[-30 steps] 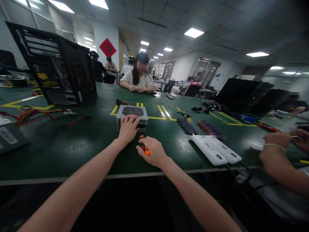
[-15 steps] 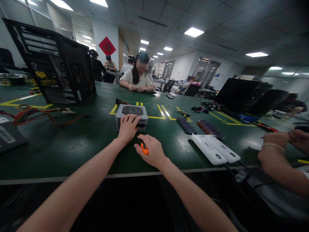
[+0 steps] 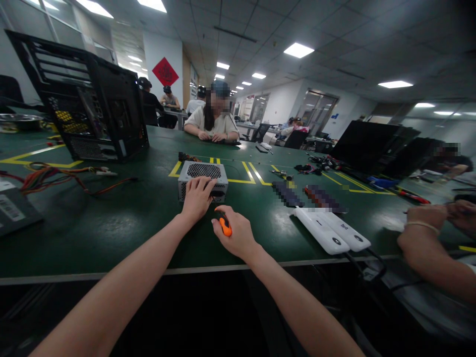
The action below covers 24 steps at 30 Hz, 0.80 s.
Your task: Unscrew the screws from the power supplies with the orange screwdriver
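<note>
A silver power supply unit with a perforated grille stands on the green table in front of me. My left hand grips its near side, fingers bent over the front and top edge. Just to the right and nearer to me, my right hand is closed around the orange-and-black handle of a screwdriver. Its shaft cannot be made out against the dark table. From the back of the unit, a bundle of cables comes out.
A black computer case stands at the left, with loose coloured cables and another power supply nearer. White power banks lie at the right, beside a co-worker's arm. Another person sits across the table.
My right hand, with the screwdriver in it, has drawn slightly to the right, away from the power supply unit. My left hand and the unit stay where they were.
</note>
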Motion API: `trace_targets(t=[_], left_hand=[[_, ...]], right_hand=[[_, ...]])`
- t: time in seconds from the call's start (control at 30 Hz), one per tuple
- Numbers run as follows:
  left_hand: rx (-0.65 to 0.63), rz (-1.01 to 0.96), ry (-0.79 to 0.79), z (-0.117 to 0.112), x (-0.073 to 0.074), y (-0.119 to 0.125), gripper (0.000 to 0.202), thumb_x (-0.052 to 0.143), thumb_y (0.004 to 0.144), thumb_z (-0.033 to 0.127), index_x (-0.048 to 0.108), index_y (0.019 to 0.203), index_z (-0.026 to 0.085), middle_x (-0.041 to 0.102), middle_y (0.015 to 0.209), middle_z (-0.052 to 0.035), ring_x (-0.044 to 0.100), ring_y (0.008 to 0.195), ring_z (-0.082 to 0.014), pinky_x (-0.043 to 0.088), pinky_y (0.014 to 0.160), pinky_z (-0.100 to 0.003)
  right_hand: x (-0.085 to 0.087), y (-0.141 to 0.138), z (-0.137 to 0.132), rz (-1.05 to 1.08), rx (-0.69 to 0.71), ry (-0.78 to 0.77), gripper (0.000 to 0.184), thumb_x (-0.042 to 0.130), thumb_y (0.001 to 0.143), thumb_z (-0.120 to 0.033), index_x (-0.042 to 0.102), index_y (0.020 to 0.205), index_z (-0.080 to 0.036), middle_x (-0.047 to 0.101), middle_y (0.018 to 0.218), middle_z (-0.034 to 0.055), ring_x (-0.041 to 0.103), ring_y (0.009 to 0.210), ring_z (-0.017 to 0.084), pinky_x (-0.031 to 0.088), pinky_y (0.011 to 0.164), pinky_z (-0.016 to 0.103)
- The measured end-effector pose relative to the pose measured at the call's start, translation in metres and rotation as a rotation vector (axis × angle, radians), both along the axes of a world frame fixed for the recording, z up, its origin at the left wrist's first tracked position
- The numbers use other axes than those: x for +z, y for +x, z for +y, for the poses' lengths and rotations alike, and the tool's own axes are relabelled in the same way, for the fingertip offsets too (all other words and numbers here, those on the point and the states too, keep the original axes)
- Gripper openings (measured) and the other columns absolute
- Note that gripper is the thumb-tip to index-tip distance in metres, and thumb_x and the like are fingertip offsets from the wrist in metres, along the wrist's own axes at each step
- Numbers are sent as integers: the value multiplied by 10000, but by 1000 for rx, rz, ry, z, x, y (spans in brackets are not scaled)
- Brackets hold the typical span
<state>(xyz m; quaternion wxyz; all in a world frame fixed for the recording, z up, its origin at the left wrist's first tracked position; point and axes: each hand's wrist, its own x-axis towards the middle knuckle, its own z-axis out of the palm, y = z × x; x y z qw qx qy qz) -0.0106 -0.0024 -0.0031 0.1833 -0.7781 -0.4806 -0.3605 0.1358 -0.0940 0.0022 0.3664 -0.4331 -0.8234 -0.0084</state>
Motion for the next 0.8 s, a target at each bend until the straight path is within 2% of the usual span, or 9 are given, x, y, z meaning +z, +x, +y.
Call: trace_targets(t=[0.1, 0.3, 0.43, 0.5, 0.6, 0.7, 0.8], left_hand=[[4, -3, -3, 0, 0, 1, 476, 550, 752, 178, 486, 1224, 196, 497, 1211, -104, 370, 1138, -282, 280, 963, -429], [24, 16, -9, -2, 2, 1, 471, 562, 752, 195, 494, 1218, 213, 496, 1214, -91, 372, 1128, -284, 294, 952, -426], [31, 18, -15, -2, 2, 1, 470, 562, 755, 200, 493, 1219, 227, 493, 1219, -87, 371, 1132, -286, 297, 950, -429], [35, 19, -12, -2, 2, 1, 467, 559, 755, 199, 494, 1217, 220, 493, 1217, -89, 375, 1129, -286, 296, 953, -430], [31, 30, -2, -1, 1, 1, 466, 547, 760, 196, 487, 1222, 206, 489, 1219, -96, 375, 1132, -286, 292, 962, -432], [28, 39, -3, -1, 1, 0, 475, 538, 762, 197, 474, 1232, 200, 475, 1225, -105, 373, 1138, -288, 288, 972, -434], [22, 30, -5, -5, 1, 1, 513, 520, 748, 155, 445, 1254, 196, 431, 1258, -125, 354, 1169, -295, 277, 987, -447]], right_hand=[[-1, 1, 1, 21, 43, -24, 227, 447, 823, -250, 479, 1035, -178, 571, 875, 42, 539, 731, 154, 421, 699, 281], [2, 15, 7, -207, 137, 47, 155, 508, 693, -146, 550, 837, -186, 519, 802, 30, 482, 752, 164, 379, 703, 291], [2, 18, 7, -230, 152, 11, 112, 529, 725, -178, 545, 835, -190, 524, 825, 29, 493, 769, 160, 378, 702, 283], [1, 13, 6, -201, 137, -7, 132, 526, 782, -271, 541, 889, -194, 551, 854, 35, 515, 778, 166, 388, 709, 290], [0, 4, 4, -48, 79, -52, 265, 489, 828, -364, 488, 1027, -190, 578, 895, 41, 548, 763, 167, 415, 710, 296], [0, 2, 4, 91, 47, -54, 239, 459, 836, -309, 463, 1037, -180, 568, 895, 40, 553, 749, 157, 435, 719, 293], [0, 5, 4, 22, 103, 1, 151, 494, 775, -203, 533, 920, -188, 533, 867, 39, 531, 788, 158, 434, 745, 291]])
